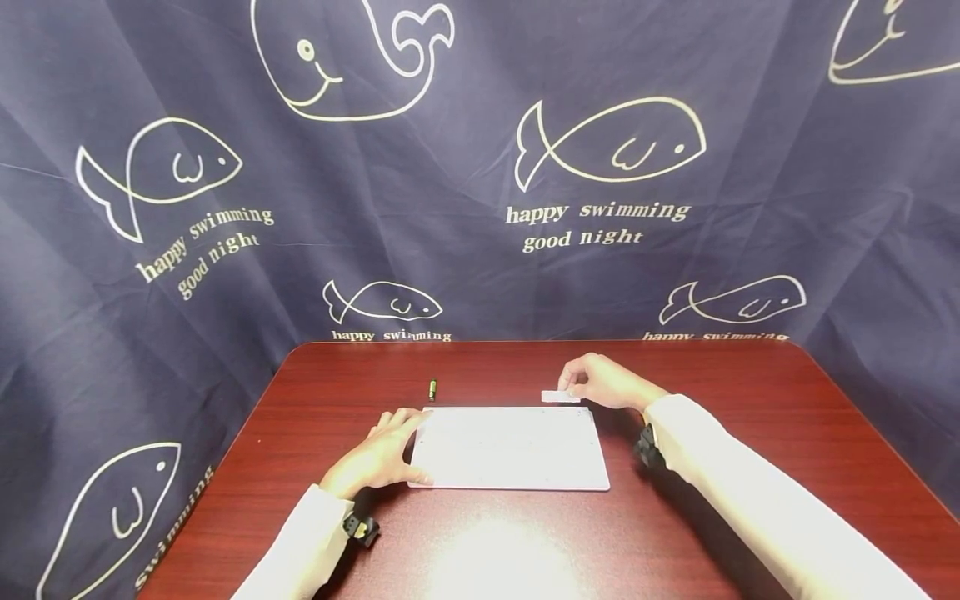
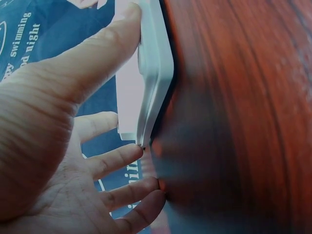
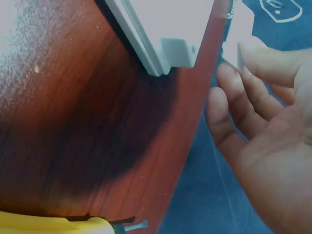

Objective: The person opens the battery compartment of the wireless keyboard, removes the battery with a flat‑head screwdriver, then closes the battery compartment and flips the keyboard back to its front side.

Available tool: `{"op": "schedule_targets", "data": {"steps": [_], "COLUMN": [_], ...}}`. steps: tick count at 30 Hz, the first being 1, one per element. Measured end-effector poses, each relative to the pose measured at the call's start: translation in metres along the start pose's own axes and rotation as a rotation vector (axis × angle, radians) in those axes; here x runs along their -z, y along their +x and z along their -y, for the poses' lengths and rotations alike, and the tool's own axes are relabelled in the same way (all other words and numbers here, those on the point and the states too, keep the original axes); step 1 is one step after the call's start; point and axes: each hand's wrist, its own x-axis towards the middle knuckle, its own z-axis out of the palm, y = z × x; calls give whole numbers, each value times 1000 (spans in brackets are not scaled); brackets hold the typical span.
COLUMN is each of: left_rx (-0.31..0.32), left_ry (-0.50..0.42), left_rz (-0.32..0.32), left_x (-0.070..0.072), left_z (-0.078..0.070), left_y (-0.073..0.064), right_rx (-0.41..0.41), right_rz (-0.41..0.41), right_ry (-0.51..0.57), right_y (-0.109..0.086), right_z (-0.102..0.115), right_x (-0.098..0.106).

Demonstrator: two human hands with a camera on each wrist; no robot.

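A flat white keyboard [image 1: 510, 450] lies on the table with what looks like its plain underside up. My left hand [image 1: 382, 450] spans the keyboard's left end. In the left wrist view its thumb [image 2: 107, 48] rests on the keyboard's edge, and its other fingers spread out loosely. Beyond the keyboard's far right corner, my right hand [image 1: 603, 382] pinches a small white cover [image 1: 558, 397] between thumb and fingers. The right wrist view shows this cover [image 3: 239, 34] apart from the keyboard, near its raised corner foot [image 3: 178, 52].
A small green-and-black battery [image 1: 432, 389] lies on the table behind the keyboard's left part. In the right wrist view, a yellow-handled tool [image 3: 58, 224] with a thin metal tip lies on the table. A dark blue curtain [image 1: 480, 167] hangs behind the table's far edge.
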Motion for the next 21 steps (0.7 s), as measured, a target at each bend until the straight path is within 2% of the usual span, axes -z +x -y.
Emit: {"op": "schedule_targets", "data": {"steps": [5,11,21], "left_rx": [3,-2,1], "left_ry": [1,1,5], "left_rz": [0,-8,-3], "left_x": [0,-1,-1], "left_z": [0,1,0], "left_y": [0,0,0], "right_rx": [30,55,23], "right_rz": [81,99,124], "right_ry": [17,17,36], "right_y": [-3,-6,-6], "right_z": [1,-2,-3], "right_x": [-2,-6,-7]}}
